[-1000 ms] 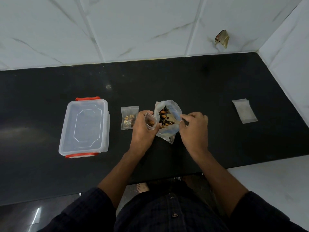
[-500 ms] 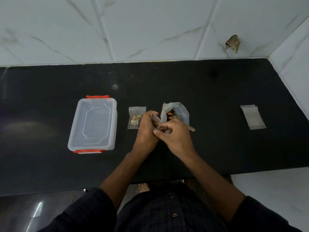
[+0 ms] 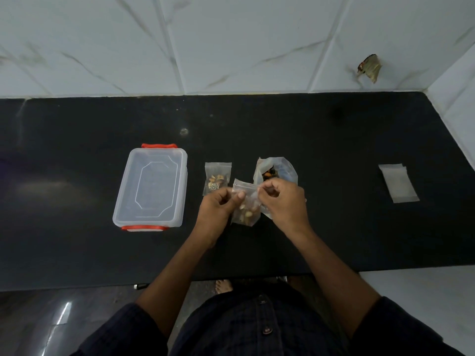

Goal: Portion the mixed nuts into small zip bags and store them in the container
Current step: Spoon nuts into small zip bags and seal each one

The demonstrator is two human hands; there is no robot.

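A small zip bag with nuts in its lower half hangs between my hands above the black counter. My left hand pinches its top left edge and my right hand pinches its top right edge. Behind my right hand stands the large open bag of mixed nuts. A filled small zip bag lies flat to the left of it. The clear lidded container with red clips sits further left.
Spare empty zip bags lie at the right of the black counter. A white tiled wall runs along the back and right side. A torn scrap sticks to the wall at upper right.
My right hand left the large nut bag and came to the small bag. The small bag now hangs upright, flattened and held at its top edge by both hands.
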